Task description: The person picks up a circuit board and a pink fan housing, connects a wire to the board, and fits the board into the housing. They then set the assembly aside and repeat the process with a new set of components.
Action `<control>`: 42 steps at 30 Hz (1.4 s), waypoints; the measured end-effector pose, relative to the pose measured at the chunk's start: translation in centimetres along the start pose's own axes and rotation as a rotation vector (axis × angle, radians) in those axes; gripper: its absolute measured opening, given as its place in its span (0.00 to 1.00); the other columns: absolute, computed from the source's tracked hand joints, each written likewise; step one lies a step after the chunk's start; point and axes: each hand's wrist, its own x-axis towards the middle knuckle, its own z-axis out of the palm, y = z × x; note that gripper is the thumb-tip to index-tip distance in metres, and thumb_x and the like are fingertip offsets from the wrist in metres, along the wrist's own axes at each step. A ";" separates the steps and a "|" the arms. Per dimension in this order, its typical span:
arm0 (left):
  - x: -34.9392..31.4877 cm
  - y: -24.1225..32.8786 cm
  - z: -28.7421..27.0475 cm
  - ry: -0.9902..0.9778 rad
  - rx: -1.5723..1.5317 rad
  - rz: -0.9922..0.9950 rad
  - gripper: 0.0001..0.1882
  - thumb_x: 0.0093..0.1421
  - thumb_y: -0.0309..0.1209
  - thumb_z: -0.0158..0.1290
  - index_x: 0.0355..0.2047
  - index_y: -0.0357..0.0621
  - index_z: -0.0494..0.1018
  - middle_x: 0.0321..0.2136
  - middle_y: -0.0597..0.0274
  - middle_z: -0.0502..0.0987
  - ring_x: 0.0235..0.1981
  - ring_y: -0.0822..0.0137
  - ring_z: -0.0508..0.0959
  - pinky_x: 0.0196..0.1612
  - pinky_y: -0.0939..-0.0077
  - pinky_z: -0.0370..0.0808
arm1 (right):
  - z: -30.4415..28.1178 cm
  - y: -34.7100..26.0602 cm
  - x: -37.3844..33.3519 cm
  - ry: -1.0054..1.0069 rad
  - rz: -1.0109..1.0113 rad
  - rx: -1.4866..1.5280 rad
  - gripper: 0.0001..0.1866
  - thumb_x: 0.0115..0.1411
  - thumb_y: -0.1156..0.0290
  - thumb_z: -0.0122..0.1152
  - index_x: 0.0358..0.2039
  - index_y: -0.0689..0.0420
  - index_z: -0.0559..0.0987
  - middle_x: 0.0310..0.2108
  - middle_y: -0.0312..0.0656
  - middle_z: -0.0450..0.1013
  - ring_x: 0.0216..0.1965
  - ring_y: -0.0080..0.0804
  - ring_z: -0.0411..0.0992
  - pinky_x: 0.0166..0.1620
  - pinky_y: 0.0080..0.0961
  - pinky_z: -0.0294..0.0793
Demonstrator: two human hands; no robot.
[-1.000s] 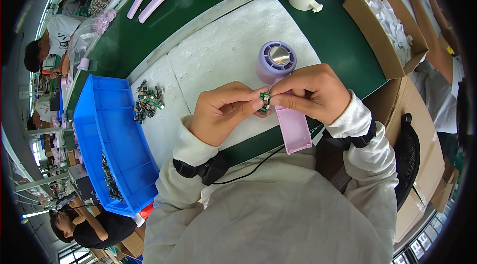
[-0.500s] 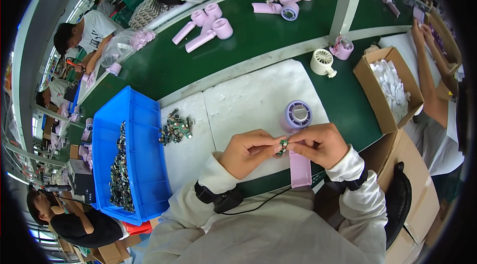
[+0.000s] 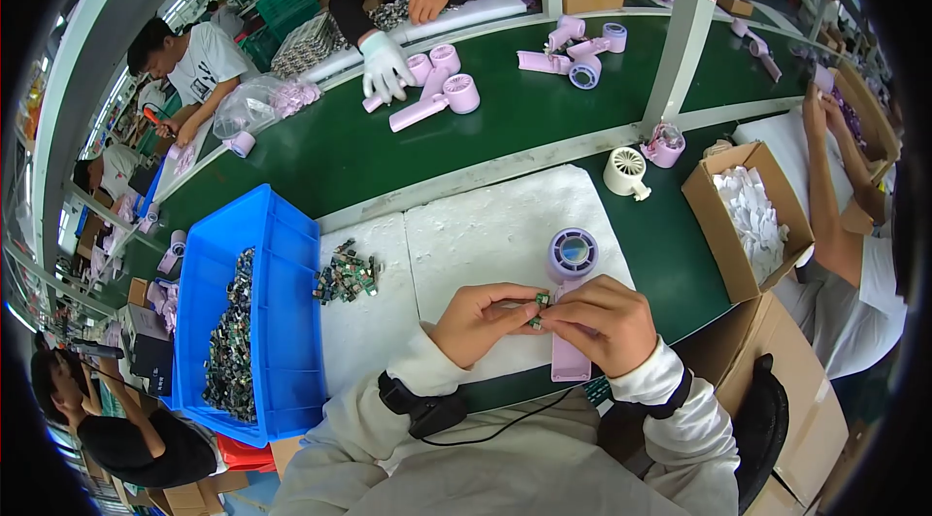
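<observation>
Co-worker's gloved hand [image 3: 386, 66] has reached the far pink fans [image 3: 460, 95]; I see left hand [image 3: 474, 325] and right hand [image 3: 614, 324] pinching a circuit board [image 3: 542, 299]

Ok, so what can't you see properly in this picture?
All in the head view:
Small green circuit board: partly hidden by bare left hand and bare right hand.
Pink plastic fan handle: middle behind right hand.
Blue plastic bin: floor under heaped green-black circuit boards.
</observation>
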 end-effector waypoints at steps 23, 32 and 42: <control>0.1 -0.3 1.4 0.139 -0.008 0.138 0.15 0.70 0.21 0.51 0.54 0.28 0.73 0.48 0.49 0.79 0.49 0.60 0.81 0.54 0.63 0.83 | 1.4 -0.8 -0.4 0.155 0.233 0.038 0.11 0.52 0.79 0.72 0.38 0.58 0.86 0.33 0.42 0.82 0.34 0.37 0.78 0.40 0.30 0.77; 0.2 -0.2 1.3 0.155 0.046 0.184 0.14 0.70 0.21 0.51 0.54 0.29 0.73 0.49 0.50 0.79 0.49 0.61 0.82 0.54 0.64 0.82 | 1.8 -0.5 -0.5 0.190 0.222 0.033 0.14 0.51 0.80 0.72 0.40 0.57 0.87 0.33 0.41 0.82 0.34 0.36 0.78 0.40 0.30 0.78; 0.1 -0.3 1.5 0.165 0.211 0.295 0.14 0.69 0.20 0.52 0.54 0.32 0.75 0.47 0.55 0.78 0.46 0.66 0.82 0.53 0.74 0.79 | 1.9 -0.4 0.0 0.232 0.226 -0.013 0.23 0.51 0.82 0.69 0.49 0.56 0.85 0.35 0.40 0.81 0.34 0.34 0.76 0.41 0.27 0.76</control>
